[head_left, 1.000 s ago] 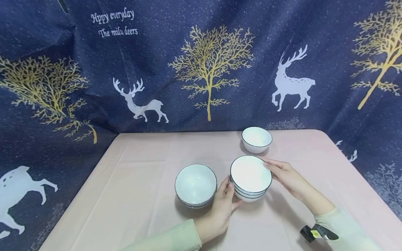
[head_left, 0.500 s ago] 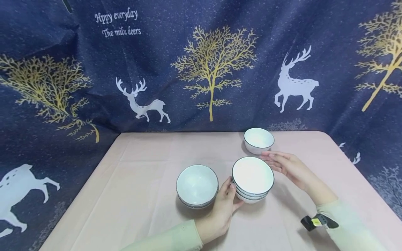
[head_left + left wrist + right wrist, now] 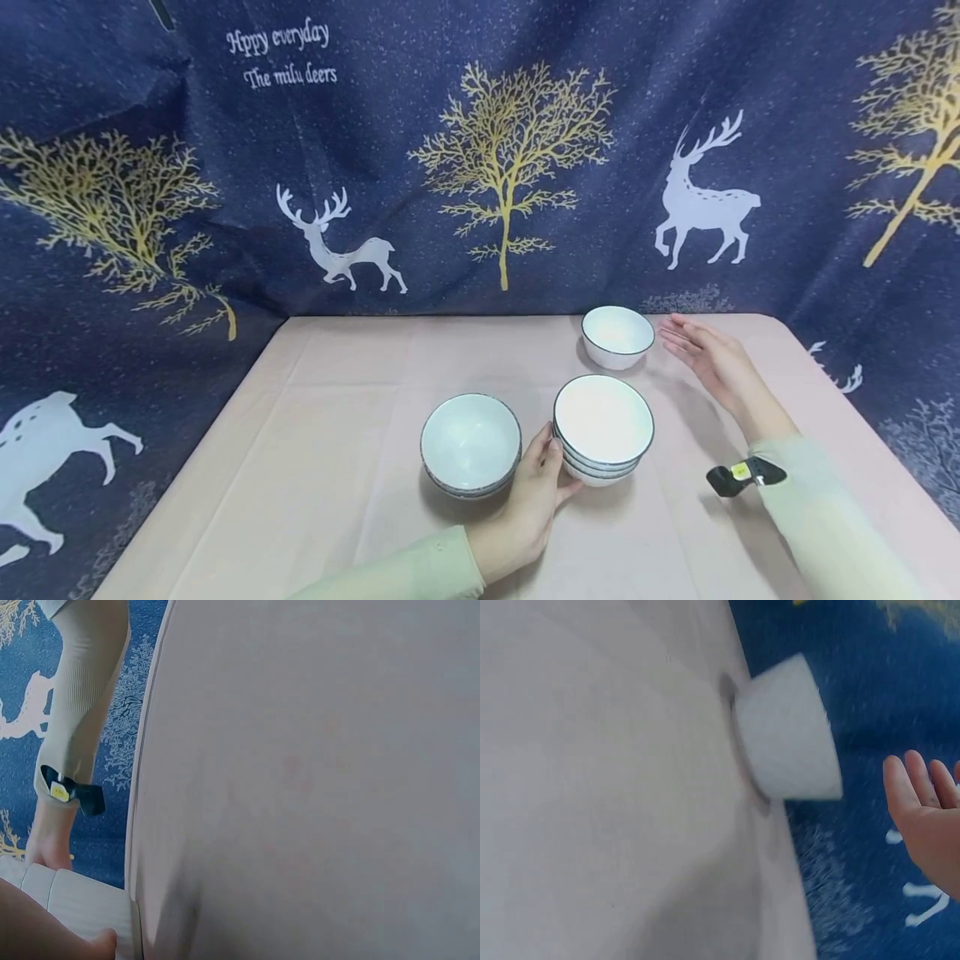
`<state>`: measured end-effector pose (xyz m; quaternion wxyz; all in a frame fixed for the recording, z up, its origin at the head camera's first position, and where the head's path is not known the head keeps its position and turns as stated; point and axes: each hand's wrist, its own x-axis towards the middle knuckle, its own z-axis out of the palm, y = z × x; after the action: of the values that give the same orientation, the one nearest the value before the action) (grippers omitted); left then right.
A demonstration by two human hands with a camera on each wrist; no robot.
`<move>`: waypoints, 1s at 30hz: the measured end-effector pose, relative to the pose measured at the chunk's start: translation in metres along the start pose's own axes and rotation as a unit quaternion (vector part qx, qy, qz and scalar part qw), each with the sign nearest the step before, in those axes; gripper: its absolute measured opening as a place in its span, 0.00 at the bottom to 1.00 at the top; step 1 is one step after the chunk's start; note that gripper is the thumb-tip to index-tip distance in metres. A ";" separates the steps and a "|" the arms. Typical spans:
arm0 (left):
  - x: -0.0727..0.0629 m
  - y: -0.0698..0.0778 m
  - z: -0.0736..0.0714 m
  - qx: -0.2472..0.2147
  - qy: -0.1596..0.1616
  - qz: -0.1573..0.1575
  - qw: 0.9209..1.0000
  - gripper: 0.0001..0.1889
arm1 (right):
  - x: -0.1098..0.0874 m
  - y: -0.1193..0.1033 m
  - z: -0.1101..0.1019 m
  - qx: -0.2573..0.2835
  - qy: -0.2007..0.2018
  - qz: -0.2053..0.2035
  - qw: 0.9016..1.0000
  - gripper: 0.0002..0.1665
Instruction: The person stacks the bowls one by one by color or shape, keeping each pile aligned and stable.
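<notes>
On the table's right half stands a stack of white bowls (image 3: 603, 421) with dark rims. My left hand (image 3: 525, 508) grips the stack's left side, thumb near the rims and fingers lower down. In the left wrist view the bowl stack (image 3: 82, 904) shows at the lower left with fingers against it. Further back sits a single white bowl (image 3: 617, 337). My right hand (image 3: 712, 358) hovers just right of that bowl, fingers extended and apart from it. In the right wrist view the hand (image 3: 930, 825) holds nothing, and the single bowl (image 3: 787, 731) is beside it.
Left of the gripped stack, a second stack of bowls (image 3: 471, 446) stands close to my left forearm. A pale pink cloth covers the table (image 3: 330, 450). Behind the table's far edge hangs a dark blue curtain (image 3: 450, 250) with deer and trees.
My right hand has let go of the bowl stack and moved back and right to beside the single bowl. The left hand has kept its grip on the stack.
</notes>
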<state>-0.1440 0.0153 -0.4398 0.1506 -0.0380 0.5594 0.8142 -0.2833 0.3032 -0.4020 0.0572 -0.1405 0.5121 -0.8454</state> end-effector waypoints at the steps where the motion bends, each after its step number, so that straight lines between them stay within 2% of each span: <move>1: 0.000 0.000 0.000 0.000 0.003 0.000 1.000 0.32 | 0.002 0.000 -0.003 0.008 0.009 0.003 1.000 0.23; 6: 0.002 -0.002 -0.001 -0.002 0.007 0.001 1.000 0.32 | 0.010 0.004 -0.015 0.073 0.058 0.038 0.995 0.40; 9: 0.002 -0.003 -0.001 -0.001 0.006 0.002 1.000 0.32 | 0.016 0.007 -0.019 0.078 0.097 0.068 0.990 0.40; 13: 0.002 -0.003 0.000 0.001 0.004 0.004 1.000 0.33 | 0.022 0.014 -0.016 0.025 0.130 0.120 0.984 0.37; 16: 0.002 -0.003 0.000 0.000 0.001 0.005 1.000 0.33 | 0.024 0.021 -0.013 -0.010 0.132 0.149 0.980 0.36; 20: 0.001 -0.004 -0.001 -0.001 0.000 0.004 1.000 0.33 | 0.027 0.029 -0.009 -0.022 0.121 0.173 0.977 0.38; 26: 0.002 -0.003 0.000 -0.002 0.007 0.002 1.000 0.32 | 0.033 0.039 -0.002 -0.059 0.112 0.194 0.973 0.41; 30: 0.001 -0.003 0.001 0.000 0.011 0.003 1.000 0.32 | 0.036 0.043 0.001 -0.090 0.126 0.199 0.968 0.40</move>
<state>-0.1444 0.0173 -0.4425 0.1416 -0.0451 0.5614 0.8141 -0.3190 0.2730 -0.4331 0.1461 0.0671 0.6066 -0.7786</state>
